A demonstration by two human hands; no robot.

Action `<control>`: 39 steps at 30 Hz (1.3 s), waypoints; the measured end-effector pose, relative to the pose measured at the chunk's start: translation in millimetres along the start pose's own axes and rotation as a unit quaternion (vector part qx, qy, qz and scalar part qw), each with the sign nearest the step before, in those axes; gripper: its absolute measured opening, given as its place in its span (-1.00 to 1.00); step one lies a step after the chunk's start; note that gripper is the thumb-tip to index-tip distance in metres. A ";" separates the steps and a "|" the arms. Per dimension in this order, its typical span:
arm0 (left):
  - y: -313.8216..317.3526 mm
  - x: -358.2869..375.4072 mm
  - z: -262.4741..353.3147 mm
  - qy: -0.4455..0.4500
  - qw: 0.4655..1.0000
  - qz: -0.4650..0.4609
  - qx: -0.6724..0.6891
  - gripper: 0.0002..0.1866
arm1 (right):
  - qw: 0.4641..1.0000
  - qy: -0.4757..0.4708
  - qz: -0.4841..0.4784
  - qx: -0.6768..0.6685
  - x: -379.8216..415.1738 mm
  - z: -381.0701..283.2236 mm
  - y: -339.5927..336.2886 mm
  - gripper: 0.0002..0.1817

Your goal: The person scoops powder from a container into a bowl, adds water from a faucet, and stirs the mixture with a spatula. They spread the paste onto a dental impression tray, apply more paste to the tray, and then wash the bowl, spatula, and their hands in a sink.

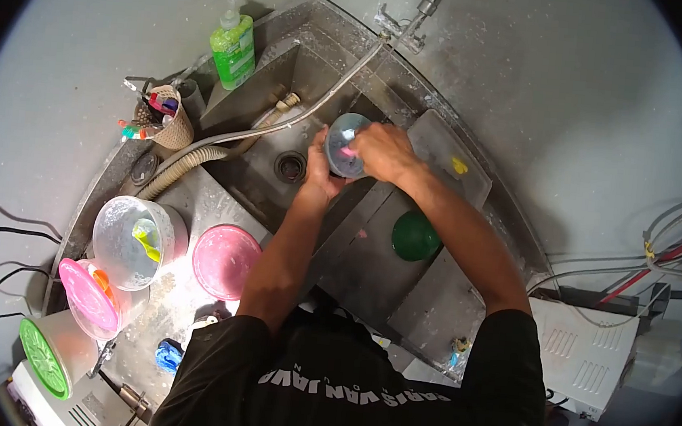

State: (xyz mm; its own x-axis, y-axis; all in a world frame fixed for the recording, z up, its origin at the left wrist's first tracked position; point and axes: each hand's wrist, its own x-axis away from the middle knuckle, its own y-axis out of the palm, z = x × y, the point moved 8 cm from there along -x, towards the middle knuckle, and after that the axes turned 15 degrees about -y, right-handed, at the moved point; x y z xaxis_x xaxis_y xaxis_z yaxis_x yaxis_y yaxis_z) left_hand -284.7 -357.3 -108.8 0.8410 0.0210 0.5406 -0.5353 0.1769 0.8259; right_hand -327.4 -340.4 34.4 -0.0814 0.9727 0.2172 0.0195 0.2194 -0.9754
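The person wears a black short-sleeved shirt with white block lettering printed across it, sleeves ending above the elbows, both forearms and hands bare.

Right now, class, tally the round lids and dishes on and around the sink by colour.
Pink: 2, the pink plate and pink lid
Green: 2, the green dish and green lid
Clear: 1, the clear bowl in both hands
Total: 5

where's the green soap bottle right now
In the head view, the green soap bottle stands upper left on the counter at the sink's back left corner, just above the woven cup of utensils.
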 end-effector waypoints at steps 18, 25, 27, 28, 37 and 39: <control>-2.3 -7.8 -1.9 0.007 0.999 -0.041 0.031 -0.32 | 0.987 0.116 0.111 0.020 9.1 11.8 -5.9 -0.85; 5.7 0.2 5.7 0.005 0.999 -0.034 0.021 -0.30 | 0.994 0.087 0.064 0.015 8.4 5.4 -4.8 -0.87; 6.1 1.4 10.2 0.023 0.997 -0.057 0.042 -0.29 | 0.993 0.105 0.050 -0.001 5.8 8.6 -8.1 -0.89; 1.2 -0.1 11.9 0.040 0.996 -0.067 0.052 -0.29 | 0.995 0.091 0.025 -0.040 4.6 4.6 -8.7 -0.89; -16.0 16.5 22.0 0.079 0.992 -0.057 0.083 -0.27 | 0.515 0.213 0.460 -0.692 -34.1 145.5 -41.5 -0.75; -16.7 20.1 22.1 0.082 0.991 -0.054 0.088 -0.28 | 0.466 0.180 0.451 -0.739 -37.9 145.3 -45.4 -0.74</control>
State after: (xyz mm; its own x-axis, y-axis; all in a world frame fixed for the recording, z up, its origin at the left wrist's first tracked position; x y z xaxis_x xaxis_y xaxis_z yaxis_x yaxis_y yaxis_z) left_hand -260.6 -381.6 -108.2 0.8878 0.1729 0.4265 -0.4351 0.0135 0.9003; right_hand -470.0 -398.2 65.1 0.7922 0.6102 -0.0051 0.5712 -0.7386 0.3580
